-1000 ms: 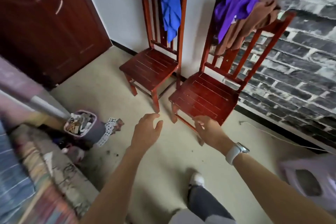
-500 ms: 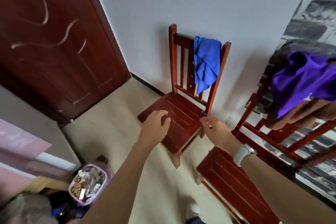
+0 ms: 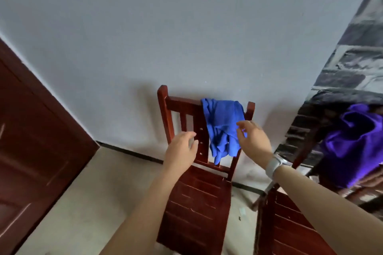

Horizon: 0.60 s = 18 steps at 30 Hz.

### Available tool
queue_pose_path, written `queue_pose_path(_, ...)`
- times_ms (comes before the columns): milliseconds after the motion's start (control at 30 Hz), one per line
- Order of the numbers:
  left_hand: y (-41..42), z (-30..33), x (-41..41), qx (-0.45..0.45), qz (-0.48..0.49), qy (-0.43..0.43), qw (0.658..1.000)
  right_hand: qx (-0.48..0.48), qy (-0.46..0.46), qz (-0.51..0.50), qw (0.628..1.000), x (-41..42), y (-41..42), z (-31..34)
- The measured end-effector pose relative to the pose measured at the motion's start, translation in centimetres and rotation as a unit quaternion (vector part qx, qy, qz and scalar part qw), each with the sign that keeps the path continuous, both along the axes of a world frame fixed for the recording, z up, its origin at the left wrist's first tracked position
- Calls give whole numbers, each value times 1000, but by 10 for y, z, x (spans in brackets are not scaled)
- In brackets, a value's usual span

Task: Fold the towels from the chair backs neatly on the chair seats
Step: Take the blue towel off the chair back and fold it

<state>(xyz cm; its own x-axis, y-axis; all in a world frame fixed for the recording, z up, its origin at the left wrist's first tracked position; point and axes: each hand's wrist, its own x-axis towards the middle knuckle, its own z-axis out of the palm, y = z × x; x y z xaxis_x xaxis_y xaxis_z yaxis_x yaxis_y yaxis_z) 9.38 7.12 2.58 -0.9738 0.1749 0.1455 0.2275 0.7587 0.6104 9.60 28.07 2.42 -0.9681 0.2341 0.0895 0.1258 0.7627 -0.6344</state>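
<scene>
Head view, looking forward and down: a blue towel [image 3: 222,128] hangs over the top rail of a red-brown wooden chair [image 3: 199,198] near the middle of the frame. The towel sits at the right end of the rail, bunched against the right post, and its long axis runs down the picture, from the rail toward the seat. Its lower end narrows to a crumpled tail that points down and slightly left, stopping just above the lower crossbar of the chair back. The seat below it is bare slatted wood.

Both hands are raised in front of the chair back. The left hand [image 3: 182,151] is at centre frame, just left of the towel and apart from it, palm turned inward, fingers loosely curled and a little spread, holding nothing. The right hand [image 3: 253,138] is at the towel's right edge, fingers parted and reaching left; the fingertips [image 3: 241,125] overlap the cloth in the picture, but whether they touch it cannot be told. A pale watch [image 3: 273,166] is on the right wrist.

At the right edge of the frame a purple towel [image 3: 356,143] lies heaped on the back of a second chair [image 3: 290,227], whose seat shows at lower right. A dark door [image 3: 35,161] fills the left side, and a grey wall [image 3: 165,27] the upper frame.
</scene>
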Motion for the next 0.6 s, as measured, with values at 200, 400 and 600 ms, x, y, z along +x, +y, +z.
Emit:
queue_pose_path(200,-3,0,-112,-62,-102,63,991,136,-32,-37,989,-65,-25,2)
queue_pose_path(400,25,-14,-178,-168,-197,91,962,263,-112,-69,956,-98,-39,-15)
queue_pose_path(600,28,-21,-188,-68,-217,96,969,249,-48,-59,965,-107,-29,-10)
